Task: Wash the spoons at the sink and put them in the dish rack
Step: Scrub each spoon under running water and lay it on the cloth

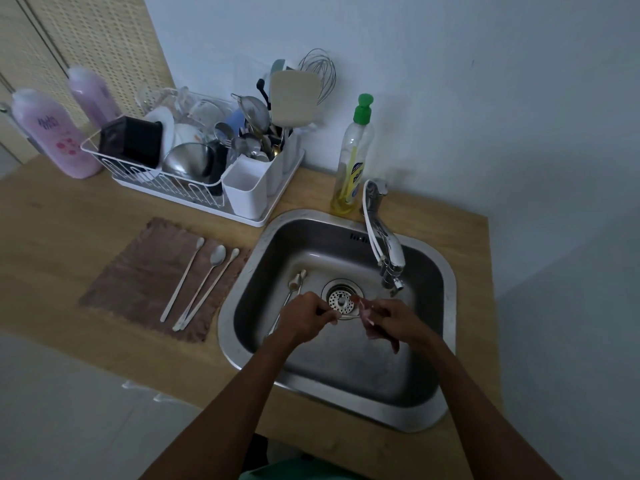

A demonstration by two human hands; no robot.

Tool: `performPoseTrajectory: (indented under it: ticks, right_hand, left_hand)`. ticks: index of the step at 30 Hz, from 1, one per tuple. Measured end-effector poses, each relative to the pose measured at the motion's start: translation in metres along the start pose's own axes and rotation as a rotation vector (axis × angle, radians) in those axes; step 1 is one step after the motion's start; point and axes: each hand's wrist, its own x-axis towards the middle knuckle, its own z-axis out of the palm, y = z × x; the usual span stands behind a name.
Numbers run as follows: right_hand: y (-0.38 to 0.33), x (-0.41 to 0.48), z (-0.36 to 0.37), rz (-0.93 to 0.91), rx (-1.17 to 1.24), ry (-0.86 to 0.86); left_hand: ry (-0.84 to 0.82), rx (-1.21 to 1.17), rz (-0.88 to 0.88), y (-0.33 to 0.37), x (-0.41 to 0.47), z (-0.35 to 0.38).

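Head view: left hand [306, 320], right hand [384, 323], both pinch-tight on one spoon [346, 317] (faucet [388, 247] close beyond)

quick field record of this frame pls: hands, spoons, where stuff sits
left grip: holds one spoon by its handle, over the sink
right grip: pinches that spoon's other end
spoons in sink: two, left of the drain
spoons on cloth: three, side by side
cloth: brown, left of the sink
dish rack: behind the cloth, full
tap: no stream visible
soap bottle: upright behind the sink
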Motion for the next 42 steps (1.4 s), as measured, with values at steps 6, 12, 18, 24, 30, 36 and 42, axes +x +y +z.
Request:
performPoseTrajectory:
  ticks: [6,12,18,24,30,36,42]
  right_hand:
    - [-0.008,-0.001,-0.007,-0.010,0.313,-0.019]
    - [0.002,0.010,-0.013,0.059,0.354,-0.069]
    - [0.005,0.020,0.007,0.093,0.417,0.323]
    - [0.008,0.021,0.038,0.128,0.563,0.574]
    - [-0.002,0.015,0.042,0.093,0.725,0.674]
    - [0.006,0.021,0.038,0.167,0.764,0.731]
    - [0.012,0.026,0.051,0.259,0.666,0.523]
  left_hand:
    - [0.023,0.056,-0.005,0.006,0.015,-0.006]
    - [0.013,0.066,0.009,0.010,0.015,-0.007]
    - [0.084,0.054,-0.039,0.012,0.010,-0.004]
    - [0.141,0.035,-0.113,0.014,-0.005,0.003]
    - [0.166,0.029,-0.133,0.016,-0.010,0.002]
    - [0.185,-0.048,-0.166,0.009,-0.020,-0.009]
    - [0.241,-0.192,-0.224,-0.023,-0.045,-0.038]
